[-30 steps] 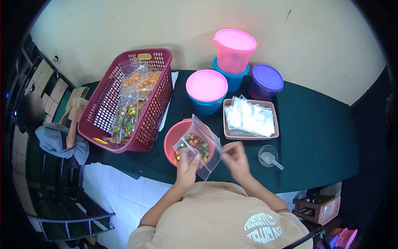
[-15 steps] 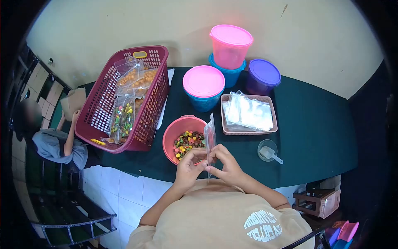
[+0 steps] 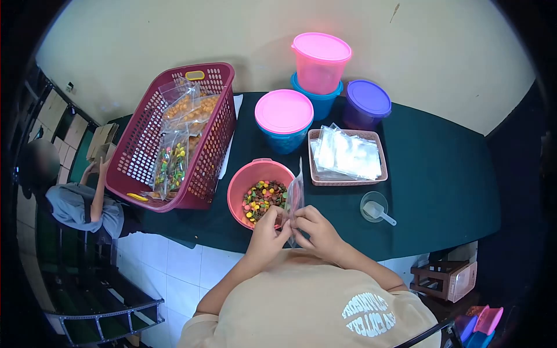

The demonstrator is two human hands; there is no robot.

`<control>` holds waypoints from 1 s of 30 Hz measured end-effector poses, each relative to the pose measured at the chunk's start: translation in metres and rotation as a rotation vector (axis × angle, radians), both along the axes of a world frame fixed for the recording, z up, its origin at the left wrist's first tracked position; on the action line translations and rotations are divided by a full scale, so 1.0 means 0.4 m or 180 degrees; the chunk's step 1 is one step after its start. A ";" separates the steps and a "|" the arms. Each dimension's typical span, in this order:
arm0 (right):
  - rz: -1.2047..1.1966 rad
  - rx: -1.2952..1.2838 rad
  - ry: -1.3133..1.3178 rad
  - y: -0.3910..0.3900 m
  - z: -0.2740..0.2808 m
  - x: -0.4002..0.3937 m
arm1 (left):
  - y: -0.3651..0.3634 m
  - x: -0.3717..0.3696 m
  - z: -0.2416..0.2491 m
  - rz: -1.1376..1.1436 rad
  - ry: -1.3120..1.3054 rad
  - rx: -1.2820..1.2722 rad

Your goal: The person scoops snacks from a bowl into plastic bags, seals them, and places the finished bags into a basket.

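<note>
Between my hands a clear plastic bag [image 3: 295,195] stands roughly upright, close to the table's front edge. My left hand [image 3: 268,233] pinches its left side and my right hand [image 3: 316,230] pinches its right side, fingers close together. No sweets can be made out inside the bag. Just beyond my left hand sits a pink bowl [image 3: 239,180] partly filled with colourful button-shaped sweets [image 3: 264,200]. To the right, a small clear cup [image 3: 368,199] holds a white scoop [image 3: 377,211]. Behind it, a shallow tray [image 3: 346,182] bears a pile of empty clear bags [image 3: 351,155].
A tall maroon basket [image 3: 203,168] with filled snack bags [image 3: 177,165] stands at the left. Lidded tubs [image 3: 284,119], pink, blue and purple [image 3: 368,104], line the back by the wall. At far left another person [image 3: 87,203] handles a cardboard box [image 3: 101,143].
The bag has turned slightly and sits a little lower between my hands, its flat side showing more. My fingers have shifted along it. The other person's box has moved.
</note>
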State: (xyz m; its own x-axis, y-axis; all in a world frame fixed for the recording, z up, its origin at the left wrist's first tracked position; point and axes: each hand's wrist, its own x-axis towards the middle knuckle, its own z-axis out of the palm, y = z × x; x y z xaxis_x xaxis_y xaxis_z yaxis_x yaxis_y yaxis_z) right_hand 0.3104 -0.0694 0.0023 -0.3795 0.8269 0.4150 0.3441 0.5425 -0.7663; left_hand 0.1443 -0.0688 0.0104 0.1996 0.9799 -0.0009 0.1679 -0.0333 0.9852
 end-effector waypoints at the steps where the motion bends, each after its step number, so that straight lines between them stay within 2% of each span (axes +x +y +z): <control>1: -0.0198 0.0222 -0.0064 -0.001 0.000 -0.002 | 0.002 -0.005 -0.008 -0.0128 0.0397 0.0162; 2: -0.0203 0.0219 -0.0060 -0.002 0.001 -0.002 | 0.003 -0.007 -0.012 -0.0260 0.0794 0.0317; 3: -0.0441 0.0003 -0.0247 -0.006 0.009 -0.002 | 0.002 -0.004 -0.013 -0.0269 0.0798 0.0308; 5: -0.0686 -0.0234 -0.0436 -0.007 0.013 -0.001 | -0.001 0.008 -0.012 -0.0315 0.1229 0.1108; 7: -0.0799 -0.0398 -0.0854 -0.005 0.012 0.000 | -0.004 0.019 -0.001 -0.0231 0.1316 0.1134; 11: -0.0779 -0.0406 -0.1054 -0.005 -0.020 0.009 | -0.005 0.025 0.002 0.0031 0.1539 0.1418; 13: -0.1479 -0.0532 -0.0988 0.012 -0.027 0.037 | -0.003 0.006 0.021 0.0109 0.1620 0.1158; 14: -0.1493 -0.0551 -0.1020 0.021 -0.026 0.060 | -0.002 -0.002 0.027 0.0193 0.1699 0.0898; 16: -0.1614 -0.0825 -0.0684 0.014 0.012 0.064 | -0.007 0.000 0.025 0.0242 0.1689 0.1106; 17: -0.1619 -0.0835 -0.0680 0.011 0.009 0.063 | -0.008 -0.001 0.031 0.0360 0.1683 0.0844; 19: -0.1815 -0.0888 0.0146 0.014 0.006 0.067 | 0.006 -0.010 0.036 0.0474 0.1663 0.0612; 21: -0.1635 -0.1148 0.0446 0.010 0.013 0.076 | 0.029 -0.045 0.034 0.0187 0.1713 0.1740; 22: -0.1440 -0.1420 0.0749 0.007 0.017 0.078 | 0.035 -0.049 0.033 0.0187 0.1722 0.1747; 24: -0.1187 -0.1328 0.0703 0.007 0.027 0.078 | 0.053 -0.052 0.038 -0.0352 0.1238 0.2463; 26: -0.0939 -0.1255 0.0640 -0.001 0.047 0.074 | 0.061 -0.050 0.049 -0.0582 0.1088 0.2373; 28: -0.0777 -0.1096 0.0708 -0.004 0.094 0.053 | 0.070 -0.020 0.104 -0.0969 0.1056 0.2649; 30: -0.0693 -0.1009 0.0817 0.004 0.118 0.050 | 0.088 -0.009 0.090 -0.1092 0.1119 0.2707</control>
State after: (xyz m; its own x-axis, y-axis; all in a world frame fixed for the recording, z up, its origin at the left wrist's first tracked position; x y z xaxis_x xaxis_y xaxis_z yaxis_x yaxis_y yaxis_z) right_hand 0.3305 -0.0676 0.0493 -0.1010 0.9772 0.1865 0.2013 0.2037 -0.9581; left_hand 0.1406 -0.0336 0.0462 0.5970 0.5702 0.5644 0.2957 -0.8103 0.5059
